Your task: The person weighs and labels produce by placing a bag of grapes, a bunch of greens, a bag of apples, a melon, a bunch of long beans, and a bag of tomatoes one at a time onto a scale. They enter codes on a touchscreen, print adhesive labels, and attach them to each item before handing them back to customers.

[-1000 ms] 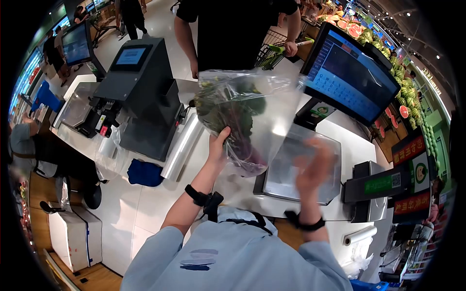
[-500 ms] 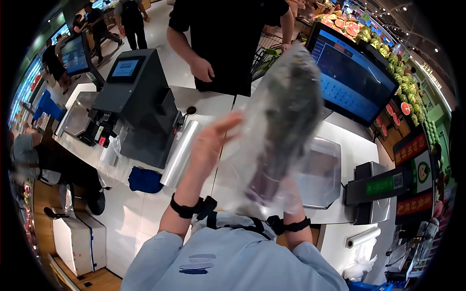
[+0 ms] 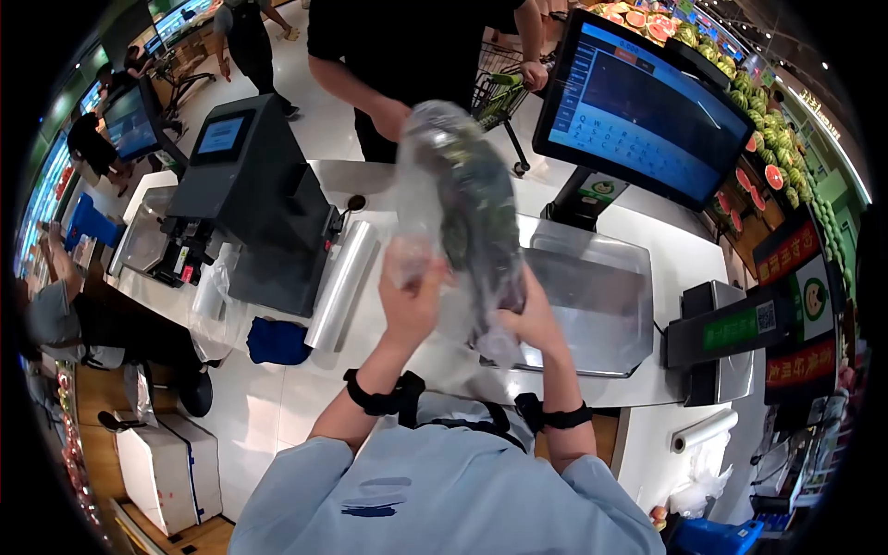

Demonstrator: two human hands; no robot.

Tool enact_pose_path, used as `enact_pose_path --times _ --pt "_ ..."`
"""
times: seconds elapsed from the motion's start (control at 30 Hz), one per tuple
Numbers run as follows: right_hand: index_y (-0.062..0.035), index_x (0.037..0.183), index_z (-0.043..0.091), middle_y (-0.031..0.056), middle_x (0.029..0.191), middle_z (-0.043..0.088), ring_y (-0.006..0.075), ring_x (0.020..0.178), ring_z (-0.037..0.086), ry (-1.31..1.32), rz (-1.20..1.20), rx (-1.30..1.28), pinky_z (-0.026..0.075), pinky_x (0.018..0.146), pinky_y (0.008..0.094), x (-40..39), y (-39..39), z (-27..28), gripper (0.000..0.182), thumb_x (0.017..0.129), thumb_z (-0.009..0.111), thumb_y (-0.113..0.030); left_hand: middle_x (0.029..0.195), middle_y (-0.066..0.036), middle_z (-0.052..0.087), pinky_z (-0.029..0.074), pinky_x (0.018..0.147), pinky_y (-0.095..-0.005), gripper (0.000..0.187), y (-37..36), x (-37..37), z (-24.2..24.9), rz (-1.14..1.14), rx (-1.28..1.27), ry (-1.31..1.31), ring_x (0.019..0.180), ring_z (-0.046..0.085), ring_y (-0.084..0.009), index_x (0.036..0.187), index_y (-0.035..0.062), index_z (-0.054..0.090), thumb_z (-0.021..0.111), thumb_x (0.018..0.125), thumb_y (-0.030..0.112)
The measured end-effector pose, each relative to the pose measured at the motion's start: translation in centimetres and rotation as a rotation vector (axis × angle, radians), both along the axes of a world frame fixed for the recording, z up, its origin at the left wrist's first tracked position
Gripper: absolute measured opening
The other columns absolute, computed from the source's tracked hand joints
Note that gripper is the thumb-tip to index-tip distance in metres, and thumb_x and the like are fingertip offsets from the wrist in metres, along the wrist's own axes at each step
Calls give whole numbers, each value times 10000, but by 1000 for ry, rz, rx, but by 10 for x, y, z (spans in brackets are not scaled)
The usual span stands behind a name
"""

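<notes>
A clear plastic bag (image 3: 476,199) with dark green leafy produce inside stands tilted in front of me, above the white counter. Purplish parts show near its lower end. My right hand (image 3: 535,319) is closed round the bag's narrow lower part. At the bag's left side, my left hand (image 3: 412,294) has its fingers bent against the plastic, partly smeared by motion. Behind the bag and to its right lies the scale's flat metal tray (image 3: 592,305).
A large touch monitor (image 3: 647,111) stands at the back right. On the left are a dark scale machine (image 3: 264,203), a plastic film roll (image 3: 342,287) and a blue cloth (image 3: 277,342). Across the counter (image 3: 388,199), a person in black (image 3: 398,55) has one hand by the bag's top.
The bag has moved left and away from the monitor. My left hand has come from apart, fingers spread, to the bag's side. The person opposite has moved a hand toward the bag.
</notes>
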State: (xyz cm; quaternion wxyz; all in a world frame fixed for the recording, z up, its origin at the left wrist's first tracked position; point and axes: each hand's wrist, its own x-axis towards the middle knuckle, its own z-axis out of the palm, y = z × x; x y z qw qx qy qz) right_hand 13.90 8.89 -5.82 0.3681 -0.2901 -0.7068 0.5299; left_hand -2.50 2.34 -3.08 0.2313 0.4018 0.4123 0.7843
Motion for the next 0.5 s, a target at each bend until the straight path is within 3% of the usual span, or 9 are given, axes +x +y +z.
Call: enact_pose_path --times 0.07,0.13,0.17,0.2,0.27,0.3,0.4,0.47,0.5 --pt "12 1231 355 170 1074 517 288 978 523 -97 -94 123 431 812 366 -14 -13 7 780 576 723 -197 811 -54 527 438 563 -222 110 4 9 -1 -3 31 67 668 525 -100 887 -7 512 535 862 98" --pt "21 1223 354 193 1066 507 330 967 519 -195 -191 242 437 799 383 -24 -22 6 783 576 729 -211 846 -59 474 419 650 -236 162 15 8 -11 -60 -36 252 747 501 -114 987 -26 484 515 865 76" --pt "31 1215 349 210 1069 490 361 973 499 -277 -346 325 439 784 400 -28 -25 5 794 573 739 -226 916 -76 421 396 755 -279 359 19 11 -16 -107 -76 189 861 469 -160 1080 -22 427 608 813 138" --pt "41 1207 343 226 1072 473 392 978 479 -363 -500 403 441 769 417 -28 -28 3 807 570 749 -242 916 -76 421 396 755 -279 359 23 16 -18 -118 -79 192 861 469 -160 1080 -22 427 608 813 138" --pt "61 1232 304 222 1127 437 384 1019 461 -401 -529 429 436 780 414 -25 -28 2 843 582 749 -239 991 -98 395 379 825 -323 632 32 29 -20 94 -90 453 939 445 -211 1158 -8 341 725 701 198" --pt "57 1251 290 229 1139 423 388 1017 455 -431 -534 485 427 795 417 -24 -29 0 842 596 737 -225 1068 -122 358 359 875 -349 769 35 40 -20 48 -134 300 1008 409 -234 1168 1 306 785 606 213" --pt "40 1279 306 243 1177 382 385 1023 438 -409 -490 536 402 848 417 -7 -42 6 795 636 718 -181 1095 -141 374 362 885 -351 782 39 56 -10 -18 -245 179 1019 416 -229 1191 1 261 766 617 166" --pt "15 1269 357 249 1178 379 379 1032 430 -356 -236 475 390 874 409 14 -59 34 746 644 724 -162 1116 -148 403 369 883 -334 748 39 51 1 -22 -321 178 1024 435 -214 1176 3 265 750 621 136" --pt "-7 1262 385 230 1219 375 327 1056 445 -308 -131 465 395 881 386 33 -58 38 728 647 738 -171 1104 -142 423 376 878 -321 743 40 48 1 -168 -292 61 1014 451 -208 1174 4 267 748 623 133"
